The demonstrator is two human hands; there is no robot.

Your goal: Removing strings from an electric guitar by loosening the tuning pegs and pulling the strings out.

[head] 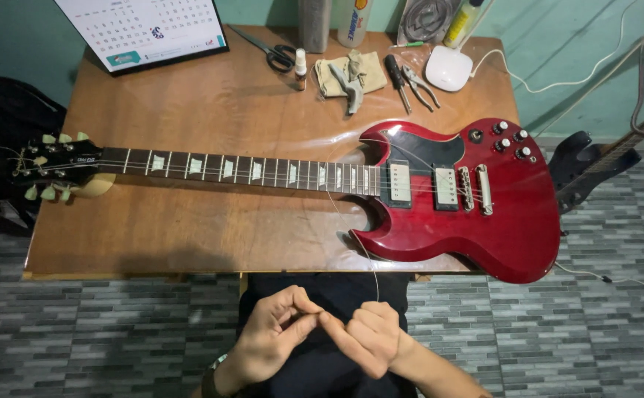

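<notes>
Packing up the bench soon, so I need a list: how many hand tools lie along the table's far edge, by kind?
Scissors: 1
Screwdriver: 1
Pliers: 1
Total: 3

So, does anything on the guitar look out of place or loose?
Yes. One string hangs off the red guitar, curving over the table edge to the right hand, instead of lying straight along the neck. Both hands' fingers pinch it.

Home repair bench: guitar (440,191), pliers (419,85), scissors (270,50) on table (189,228).
</notes>
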